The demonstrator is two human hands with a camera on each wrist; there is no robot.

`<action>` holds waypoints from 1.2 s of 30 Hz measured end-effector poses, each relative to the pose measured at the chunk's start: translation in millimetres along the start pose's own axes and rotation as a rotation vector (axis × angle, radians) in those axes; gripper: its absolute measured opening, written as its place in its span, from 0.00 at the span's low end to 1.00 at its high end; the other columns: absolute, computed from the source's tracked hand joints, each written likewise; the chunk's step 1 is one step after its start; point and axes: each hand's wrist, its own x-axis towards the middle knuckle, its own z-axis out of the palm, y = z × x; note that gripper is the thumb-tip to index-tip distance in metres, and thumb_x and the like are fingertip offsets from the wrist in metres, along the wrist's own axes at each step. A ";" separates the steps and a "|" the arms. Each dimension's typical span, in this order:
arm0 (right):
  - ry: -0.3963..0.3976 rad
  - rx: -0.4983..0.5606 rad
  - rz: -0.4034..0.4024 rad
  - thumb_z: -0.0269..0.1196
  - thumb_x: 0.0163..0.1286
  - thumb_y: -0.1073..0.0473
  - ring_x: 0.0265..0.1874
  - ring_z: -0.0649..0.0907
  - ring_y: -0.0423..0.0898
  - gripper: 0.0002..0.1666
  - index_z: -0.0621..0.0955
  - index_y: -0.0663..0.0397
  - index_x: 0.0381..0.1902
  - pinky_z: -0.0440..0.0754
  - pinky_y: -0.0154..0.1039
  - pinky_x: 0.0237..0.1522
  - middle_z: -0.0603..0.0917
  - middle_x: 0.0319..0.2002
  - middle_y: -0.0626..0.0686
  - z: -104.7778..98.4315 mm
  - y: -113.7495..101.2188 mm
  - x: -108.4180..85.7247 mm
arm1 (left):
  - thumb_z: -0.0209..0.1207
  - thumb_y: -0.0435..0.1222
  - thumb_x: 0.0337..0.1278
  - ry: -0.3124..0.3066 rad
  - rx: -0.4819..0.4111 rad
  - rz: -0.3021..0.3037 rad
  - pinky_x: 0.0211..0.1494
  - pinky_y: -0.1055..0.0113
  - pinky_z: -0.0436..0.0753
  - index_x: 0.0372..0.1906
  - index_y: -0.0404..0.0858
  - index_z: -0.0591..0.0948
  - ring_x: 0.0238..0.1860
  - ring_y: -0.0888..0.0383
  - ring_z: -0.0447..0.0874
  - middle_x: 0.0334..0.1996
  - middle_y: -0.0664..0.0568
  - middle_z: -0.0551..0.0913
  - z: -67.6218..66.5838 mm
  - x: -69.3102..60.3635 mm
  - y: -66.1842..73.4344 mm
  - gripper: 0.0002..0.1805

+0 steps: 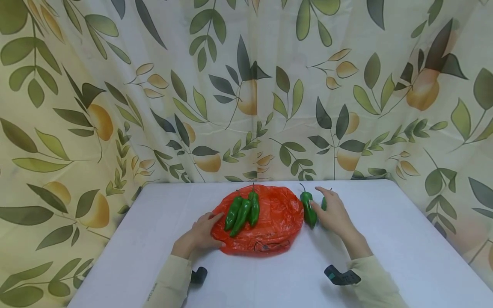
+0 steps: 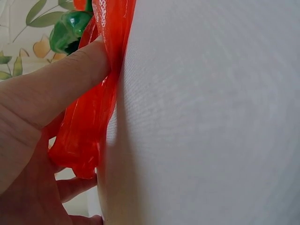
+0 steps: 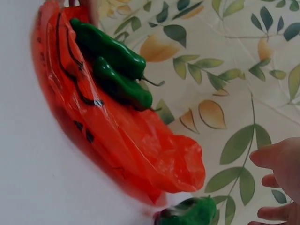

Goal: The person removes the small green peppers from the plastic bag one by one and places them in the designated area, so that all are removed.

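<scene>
A crumpled red plastic bag (image 1: 275,214) lies on the white table, with three green peppers (image 1: 240,217) on its left part. My left hand (image 1: 202,233) spreads around the bag's left edge; in the left wrist view the thumb of this hand (image 2: 51,89) touches the red plastic (image 2: 84,126). Just right of the bag lies another green pepper (image 1: 308,209). My right hand (image 1: 334,214) is beside it, fingers apart, partly covering a further pepper (image 1: 324,204). In the right wrist view the hand (image 3: 286,173) shows extended fingers near a pepper (image 3: 190,213) at the bottom.
The white table (image 1: 404,239) ends at a back edge against a leaf-and-fruit patterned curtain (image 1: 254,107), which also runs along both sides. Dark devices show by the left wrist (image 1: 198,276) and the right wrist (image 1: 342,276).
</scene>
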 end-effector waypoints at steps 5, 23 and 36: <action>0.013 0.023 -0.056 0.57 0.75 0.52 0.71 0.64 0.73 0.37 0.62 0.59 0.76 0.68 0.76 0.64 0.61 0.73 0.74 9.3 -8.3 -2.1 | 0.76 0.49 0.46 0.000 0.001 0.003 0.70 0.33 0.70 0.77 0.48 0.65 0.75 0.40 0.61 0.75 0.42 0.63 -0.3 -0.2 0.2 0.51; -0.031 0.103 -0.242 0.63 0.73 0.53 0.71 0.70 0.66 0.33 0.69 0.54 0.72 0.79 0.67 0.61 0.68 0.71 0.65 46.1 -38.5 -16.2 | 0.76 0.49 0.45 -0.005 -0.002 -0.008 0.68 0.32 0.72 0.77 0.50 0.65 0.75 0.40 0.61 0.76 0.43 0.63 2.3 2.8 -2.1 0.52; -0.212 0.126 -0.234 0.62 0.74 0.52 0.72 0.71 0.60 0.31 0.72 0.48 0.72 0.72 0.66 0.69 0.71 0.71 0.59 84.6 -56.1 -13.9 | 0.76 0.50 0.46 -0.006 -0.010 -0.019 0.68 0.32 0.73 0.78 0.51 0.64 0.75 0.40 0.60 0.76 0.44 0.62 2.6 2.3 -2.5 0.52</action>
